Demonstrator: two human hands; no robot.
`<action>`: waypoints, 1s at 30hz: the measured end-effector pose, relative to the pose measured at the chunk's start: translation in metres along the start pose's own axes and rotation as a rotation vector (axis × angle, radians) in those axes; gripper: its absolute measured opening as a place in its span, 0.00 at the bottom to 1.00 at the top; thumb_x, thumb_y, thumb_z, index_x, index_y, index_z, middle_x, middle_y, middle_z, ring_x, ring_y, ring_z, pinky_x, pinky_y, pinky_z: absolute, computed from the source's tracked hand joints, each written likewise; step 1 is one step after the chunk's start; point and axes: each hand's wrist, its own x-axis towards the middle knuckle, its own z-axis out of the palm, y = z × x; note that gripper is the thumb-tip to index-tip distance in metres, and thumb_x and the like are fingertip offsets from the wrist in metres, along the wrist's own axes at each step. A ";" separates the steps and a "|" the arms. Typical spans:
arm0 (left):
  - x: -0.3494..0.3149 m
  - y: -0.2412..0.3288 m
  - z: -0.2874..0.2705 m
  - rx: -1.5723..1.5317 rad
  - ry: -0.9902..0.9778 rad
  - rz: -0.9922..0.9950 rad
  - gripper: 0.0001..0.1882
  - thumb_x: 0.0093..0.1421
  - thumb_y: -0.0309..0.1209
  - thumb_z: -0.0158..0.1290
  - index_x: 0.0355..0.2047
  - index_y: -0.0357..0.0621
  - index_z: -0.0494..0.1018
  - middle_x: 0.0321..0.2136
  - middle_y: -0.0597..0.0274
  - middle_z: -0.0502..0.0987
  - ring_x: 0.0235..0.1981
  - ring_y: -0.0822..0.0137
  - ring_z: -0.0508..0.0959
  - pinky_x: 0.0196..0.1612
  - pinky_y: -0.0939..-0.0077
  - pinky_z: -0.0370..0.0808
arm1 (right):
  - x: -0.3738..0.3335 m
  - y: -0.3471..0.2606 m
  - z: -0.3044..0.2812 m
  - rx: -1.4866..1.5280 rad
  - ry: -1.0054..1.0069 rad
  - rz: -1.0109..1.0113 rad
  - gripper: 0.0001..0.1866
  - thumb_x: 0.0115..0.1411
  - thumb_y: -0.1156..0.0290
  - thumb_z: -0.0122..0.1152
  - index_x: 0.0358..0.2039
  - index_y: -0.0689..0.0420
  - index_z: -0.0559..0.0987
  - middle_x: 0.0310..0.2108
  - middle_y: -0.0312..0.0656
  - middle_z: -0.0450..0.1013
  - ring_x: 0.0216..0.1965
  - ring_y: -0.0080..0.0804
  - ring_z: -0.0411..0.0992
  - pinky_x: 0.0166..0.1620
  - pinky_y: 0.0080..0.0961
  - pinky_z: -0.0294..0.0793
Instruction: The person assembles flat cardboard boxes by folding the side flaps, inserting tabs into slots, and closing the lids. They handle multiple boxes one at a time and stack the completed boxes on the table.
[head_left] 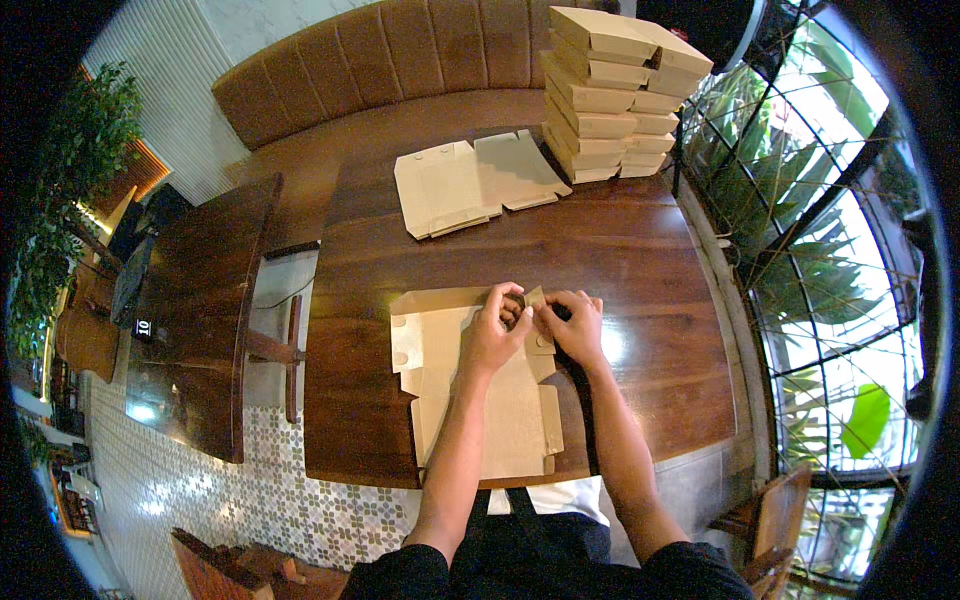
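An unfolded brown cardboard box (500, 410) lies on the wooden table just in front of me, its slotted edges and side flaps partly raised. At its far right corner, my left hand (498, 328) is closed with the fingertips pinching a small corner flap. Facing it, my right hand (574, 328) is also closed, thumb and finger on the same flap, which stands up between the two hands. My left forearm covers part of the cardboard.
Flat, unfolded cardboard boxes (470, 182) lie farther back on the table (390, 260). Beside them at the back right rises a tall stack of folded boxes (600, 110). A padded bench (400, 55) runs behind; a second table (200, 310) stands left, a barred window (820, 240) right.
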 end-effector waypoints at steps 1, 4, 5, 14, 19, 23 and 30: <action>-0.001 0.002 0.000 0.008 0.002 0.010 0.21 0.66 0.33 0.62 0.57 0.45 0.72 0.31 0.63 0.80 0.31 0.73 0.78 0.35 0.74 0.77 | 0.000 0.000 -0.002 0.022 -0.021 0.012 0.14 0.61 0.51 0.69 0.35 0.47 0.88 0.34 0.36 0.83 0.41 0.36 0.77 0.52 0.38 0.63; -0.005 0.006 -0.002 0.001 -0.027 0.021 0.22 0.69 0.35 0.60 0.61 0.45 0.74 0.31 0.62 0.81 0.32 0.73 0.79 0.37 0.74 0.78 | 0.000 0.003 -0.009 0.096 -0.058 0.051 0.15 0.61 0.50 0.69 0.35 0.46 0.89 0.34 0.34 0.82 0.41 0.35 0.76 0.53 0.38 0.61; -0.004 0.006 -0.003 -0.081 -0.035 0.014 0.21 0.70 0.35 0.59 0.61 0.46 0.75 0.33 0.61 0.82 0.33 0.73 0.80 0.37 0.75 0.78 | 0.000 0.004 -0.010 0.134 -0.077 0.064 0.14 0.62 0.50 0.69 0.36 0.46 0.89 0.34 0.33 0.82 0.42 0.33 0.75 0.54 0.37 0.60; 0.001 -0.001 -0.002 -0.123 -0.020 0.044 0.14 0.71 0.35 0.58 0.53 0.43 0.81 0.38 0.60 0.84 0.35 0.71 0.82 0.40 0.76 0.78 | 0.002 0.008 -0.014 0.319 -0.139 0.033 0.12 0.63 0.57 0.68 0.34 0.52 0.88 0.33 0.35 0.82 0.42 0.33 0.75 0.52 0.36 0.63; 0.000 -0.007 -0.001 -0.127 -0.057 0.038 0.15 0.72 0.39 0.58 0.53 0.49 0.82 0.36 0.67 0.83 0.31 0.77 0.80 0.31 0.81 0.76 | 0.002 0.004 -0.018 0.266 -0.111 -0.048 0.11 0.62 0.65 0.71 0.34 0.61 0.88 0.32 0.43 0.83 0.39 0.35 0.76 0.45 0.35 0.72; 0.000 -0.011 0.003 -0.195 -0.058 -0.011 0.16 0.72 0.37 0.57 0.58 0.50 0.78 0.37 0.66 0.83 0.34 0.76 0.82 0.34 0.82 0.78 | 0.003 0.001 -0.020 0.319 -0.117 -0.054 0.11 0.61 0.66 0.72 0.34 0.62 0.88 0.32 0.43 0.83 0.38 0.34 0.76 0.45 0.34 0.72; -0.002 -0.008 -0.001 -0.291 -0.115 -0.043 0.12 0.74 0.36 0.55 0.53 0.49 0.77 0.37 0.67 0.81 0.36 0.76 0.81 0.36 0.81 0.79 | 0.003 0.000 -0.027 0.477 -0.179 -0.013 0.10 0.60 0.66 0.73 0.34 0.62 0.88 0.33 0.41 0.83 0.39 0.32 0.76 0.46 0.32 0.71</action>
